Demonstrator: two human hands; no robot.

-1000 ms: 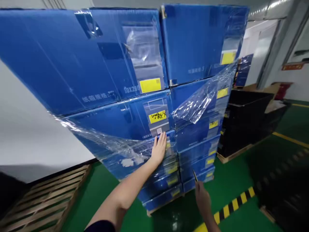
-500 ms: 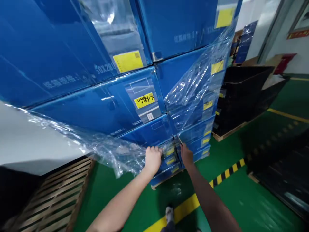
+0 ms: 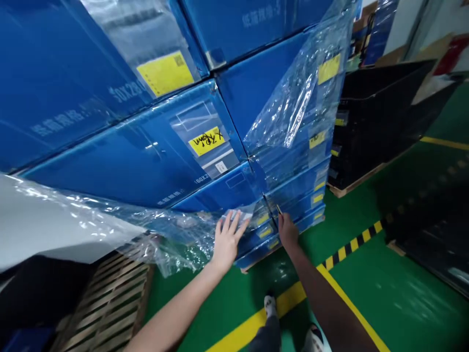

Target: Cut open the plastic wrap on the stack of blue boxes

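A tall stack of blue cartons with yellow labels stands on a pallet, wrapped in clear stretch film that hangs loose in sheets. My left hand lies flat with spread fingers against the film on a low carton. My right hand grips a thin blade-like tool whose tip touches the film at the seam between the two carton columns.
An empty wooden pallet lies at the lower left. Black cartons on a pallet stand to the right. The green floor carries a yellow line and a yellow-black striped strip. My feet are near the stack.
My left hand slid down the cartons, closed on the film, then opened flat again. My right hand rose with the tool to the seam. The view dropped lower and closer.
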